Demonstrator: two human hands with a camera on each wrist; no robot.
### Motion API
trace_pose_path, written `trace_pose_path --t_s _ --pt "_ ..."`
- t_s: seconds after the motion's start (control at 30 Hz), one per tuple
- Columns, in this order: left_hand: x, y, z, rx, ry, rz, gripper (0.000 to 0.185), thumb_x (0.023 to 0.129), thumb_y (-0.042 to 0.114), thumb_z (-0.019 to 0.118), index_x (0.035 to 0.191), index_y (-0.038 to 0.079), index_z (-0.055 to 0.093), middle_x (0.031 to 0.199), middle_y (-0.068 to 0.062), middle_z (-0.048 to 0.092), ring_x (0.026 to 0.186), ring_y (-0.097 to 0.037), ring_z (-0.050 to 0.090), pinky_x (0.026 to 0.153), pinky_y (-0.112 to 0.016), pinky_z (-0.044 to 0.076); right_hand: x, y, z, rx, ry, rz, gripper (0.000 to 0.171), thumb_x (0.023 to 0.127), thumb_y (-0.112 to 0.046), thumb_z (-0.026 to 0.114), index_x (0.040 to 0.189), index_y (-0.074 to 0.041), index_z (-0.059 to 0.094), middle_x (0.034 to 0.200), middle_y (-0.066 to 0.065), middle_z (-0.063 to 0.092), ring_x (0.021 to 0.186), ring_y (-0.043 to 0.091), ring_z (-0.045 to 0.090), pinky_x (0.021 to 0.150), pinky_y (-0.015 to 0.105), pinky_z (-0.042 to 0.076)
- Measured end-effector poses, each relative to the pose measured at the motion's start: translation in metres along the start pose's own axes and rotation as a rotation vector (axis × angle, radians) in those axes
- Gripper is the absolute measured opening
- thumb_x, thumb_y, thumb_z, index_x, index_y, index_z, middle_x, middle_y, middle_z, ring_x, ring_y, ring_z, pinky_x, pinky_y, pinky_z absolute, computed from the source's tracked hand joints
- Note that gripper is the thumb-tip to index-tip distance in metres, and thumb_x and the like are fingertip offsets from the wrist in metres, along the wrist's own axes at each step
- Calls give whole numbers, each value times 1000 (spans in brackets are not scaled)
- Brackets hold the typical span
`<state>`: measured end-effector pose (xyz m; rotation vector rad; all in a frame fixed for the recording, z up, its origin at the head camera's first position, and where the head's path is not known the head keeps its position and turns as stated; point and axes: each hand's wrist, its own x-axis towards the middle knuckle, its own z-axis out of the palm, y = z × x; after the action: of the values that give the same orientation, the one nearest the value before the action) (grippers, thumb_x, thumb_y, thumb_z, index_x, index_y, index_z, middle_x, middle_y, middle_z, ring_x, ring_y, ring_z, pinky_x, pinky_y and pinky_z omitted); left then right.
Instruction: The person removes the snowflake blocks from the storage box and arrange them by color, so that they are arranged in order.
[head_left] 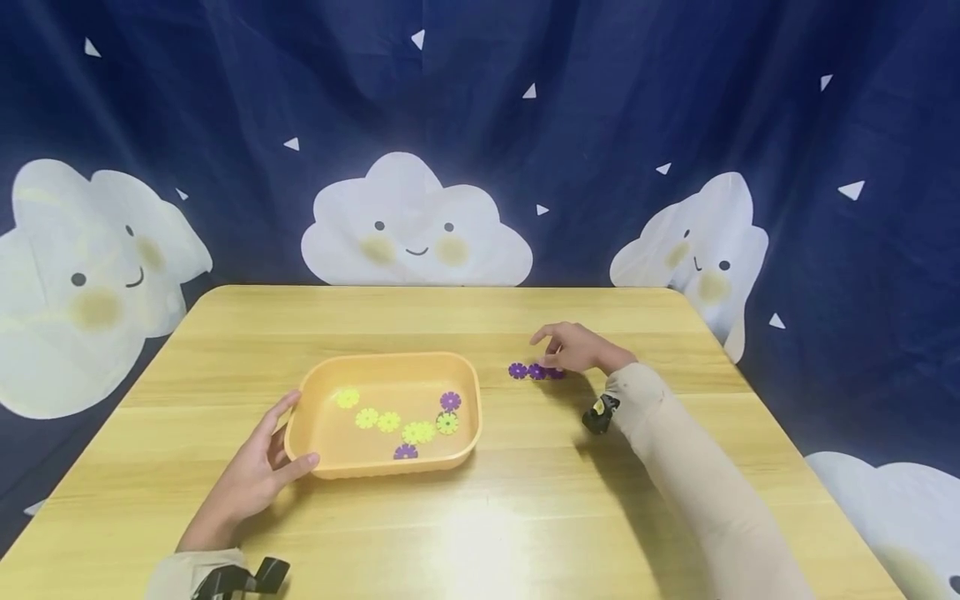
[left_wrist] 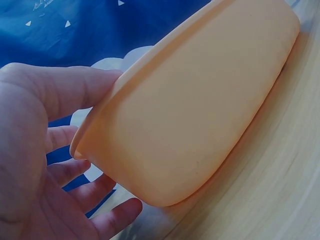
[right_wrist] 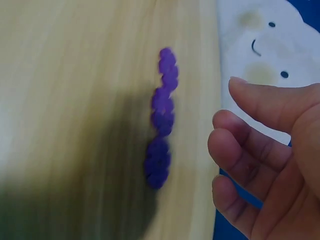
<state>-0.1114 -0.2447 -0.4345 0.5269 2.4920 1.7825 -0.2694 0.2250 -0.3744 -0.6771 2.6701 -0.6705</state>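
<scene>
The left hand (head_left: 255,475) rests on the bench (head_left: 525,517) at the left end of an orange tub (head_left: 390,462). Its fingers are spread wide and lie against the tub's short side, with the thumb at the near corner. It is not gripping anything, just touching. The left wrist view shows the same thing from close up: the tub's smooth wall (left_wrist: 200,115) sits right by the open palm (left_wrist: 30,165).

Inside the tub lie little flat flowers. Most are yellow flowers (head_left: 388,421), and there are two purple ones, one near the right wall (head_left: 450,401) and one at the front (head_left: 406,452).

To the right of the tub, out on the bare wood, three purple flowers (head_left: 536,371) lie in a short row, touching each other. The right hand (head_left: 573,348) is just beside the right end of that row. Its fingers are loosely bent and hold nothing. In the right wrist view the fingers (right_wrist: 250,145) are near the row (right_wrist: 161,117) but apart from it

Behind the bench hangs a dark blue curtain with smiling white clouds (head_left: 416,225)
</scene>
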Motion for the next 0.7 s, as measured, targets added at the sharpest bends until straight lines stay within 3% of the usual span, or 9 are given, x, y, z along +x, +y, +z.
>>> trace_pose_path --t_s 0.7 --pt "-1 -1 1 -2 8 5 91 88 -1 68 152 -2 4 152 -37 10 124 -56 35 86 -17 49 27 -58 -3 -4 -24 -154 32 94 -12 64 125 -4 60 96 9 71 91 22 67 82 35 54"
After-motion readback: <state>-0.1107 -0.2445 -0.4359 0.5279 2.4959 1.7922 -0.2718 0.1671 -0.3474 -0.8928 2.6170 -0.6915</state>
